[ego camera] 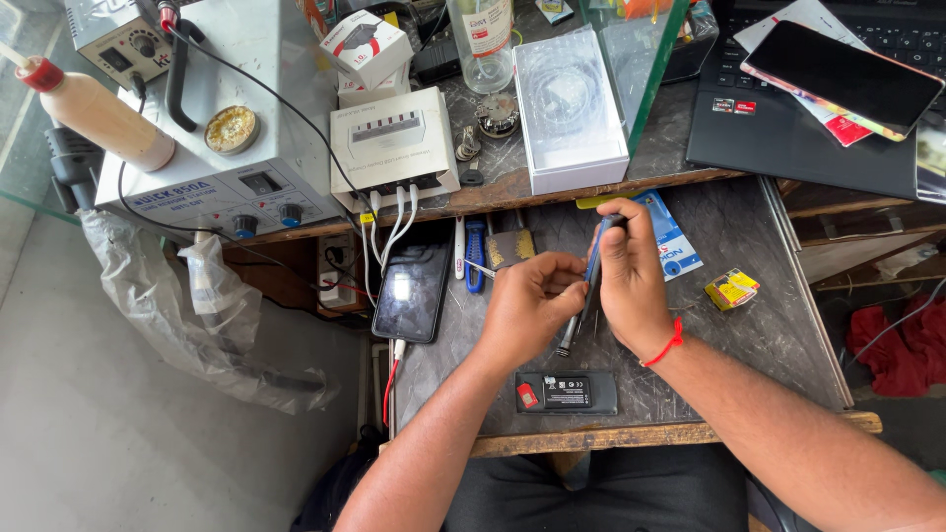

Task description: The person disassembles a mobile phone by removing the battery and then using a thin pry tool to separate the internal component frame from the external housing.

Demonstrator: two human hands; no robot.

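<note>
Our right hand [631, 281] had its fingers wrapped tight round a thin blue and black screwdriver [592, 271], held upright. Our left hand [529, 305] pinched its fingertips together on something small beside the tool; we could not tell what. Both hands hung over the grey stone worktop [759, 305]. Near our wrists lay a flat black phone battery [567, 391], and to the left a dark smartphone [412, 293] on a cable.
</note>
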